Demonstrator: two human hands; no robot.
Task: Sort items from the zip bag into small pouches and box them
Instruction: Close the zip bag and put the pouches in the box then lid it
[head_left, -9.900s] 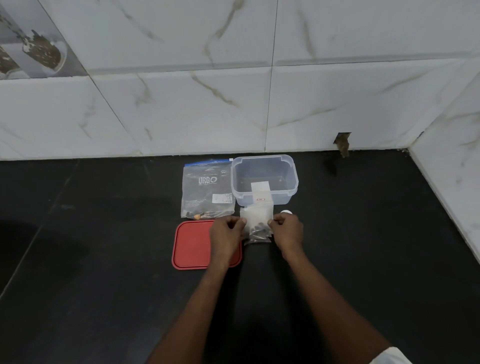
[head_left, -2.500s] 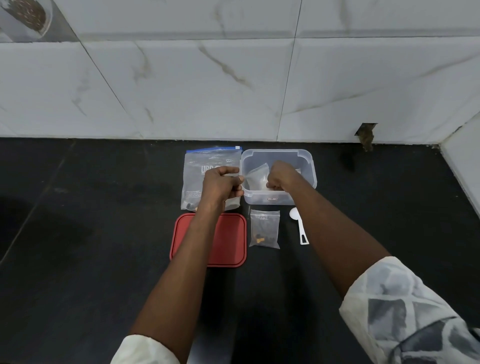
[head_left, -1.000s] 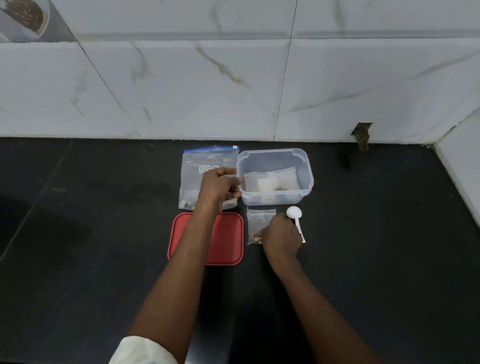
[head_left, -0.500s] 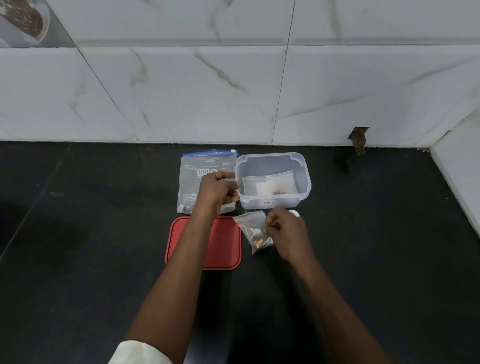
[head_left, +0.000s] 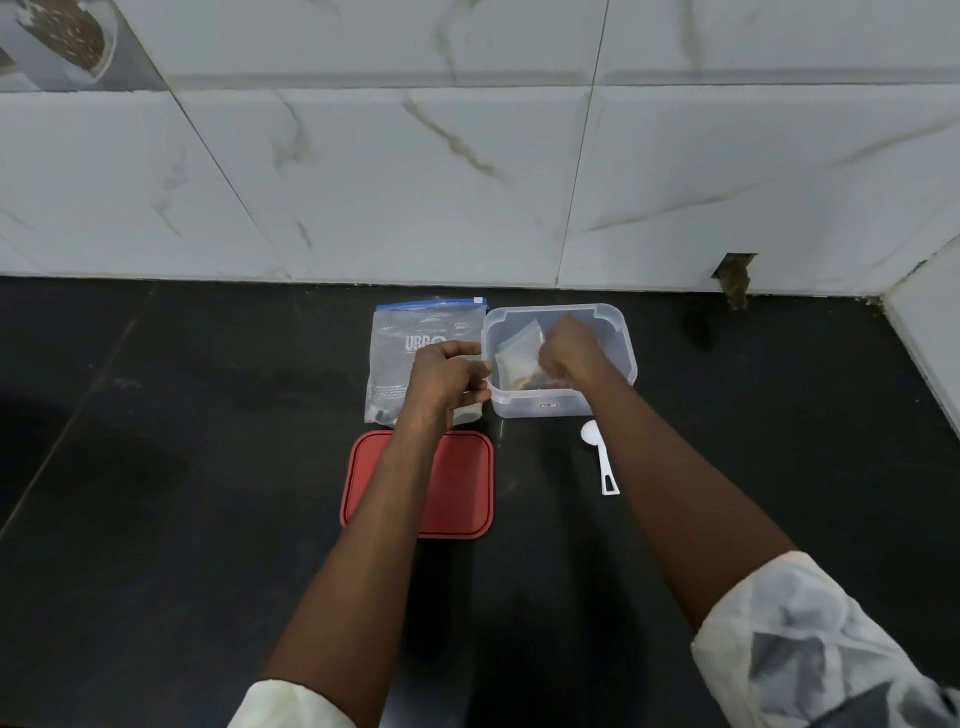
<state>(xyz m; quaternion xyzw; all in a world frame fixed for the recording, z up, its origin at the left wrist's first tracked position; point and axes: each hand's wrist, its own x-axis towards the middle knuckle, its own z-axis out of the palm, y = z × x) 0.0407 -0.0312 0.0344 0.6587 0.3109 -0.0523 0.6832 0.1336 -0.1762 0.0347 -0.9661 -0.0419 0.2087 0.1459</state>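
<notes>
A person's 2 bare hands work over a black counter (head_left: 208, 519) set against a wall of white marbled tiles (head_left: 415, 182). The right hand (head_left: 569, 353) reaches down into a clear plastic box (head_left: 618, 332) standing near the wall, its fingers closed around a small clear pouch (head_left: 519, 353) that sits inside the box with dark and orange bits showing at its lower end. The left hand (head_left: 447, 376) is curled against the box's left wall, thumb and fingers pressed together at the rim; whether they actually pinch the rim cannot be told. Under and behind that hand lies the zip bag (head_left: 410, 353), flat on the counter just left of the box and touching it, its blue seal toward the wall and a few dark pieces gathered at its near corner. A red lid (head_left: 462, 483) rests flat on the counter in front of the bag, partly crossed by the left forearm. A white scoop (head_left: 600, 457) lies in front of the box, apart from it, bowl toward the wall. Pale patterned sleeves (head_left: 810, 649) show at the frame's lower edge.
</notes>
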